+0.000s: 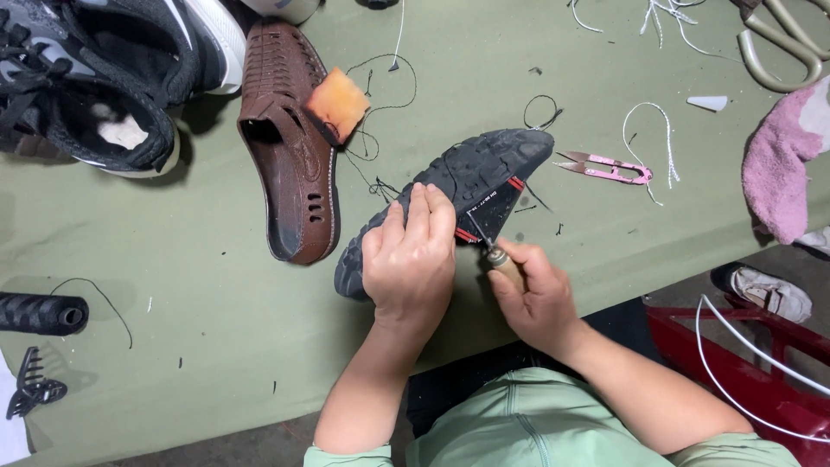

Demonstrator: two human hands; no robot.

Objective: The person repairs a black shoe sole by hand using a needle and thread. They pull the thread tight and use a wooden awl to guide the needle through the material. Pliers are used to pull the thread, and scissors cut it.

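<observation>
Your L hand (408, 259) clamps shoe (458, 186), sole up, long axis up-right; R hand (536, 298) pinches awl (499, 258) at sole's near edge.

Brown woven slip-on shoe (290, 147) lying on the olive-green cloth table (199, 320), orange square sponge piece (336, 105) resting on its right edge. Black knit sneaker with white sole (104, 69) top left. Pink thread snips (608, 168) right of centre, white cord loop (653, 138) just beside them. Black thread spool (41, 313) far left, black hair claw clip (33, 393) below it. Pink fuzzy cloth (782, 164) at right edge (partly cut off). Beige scissor handles (782, 43) top right. Red plastic stool (743, 363) bottom right.
</observation>
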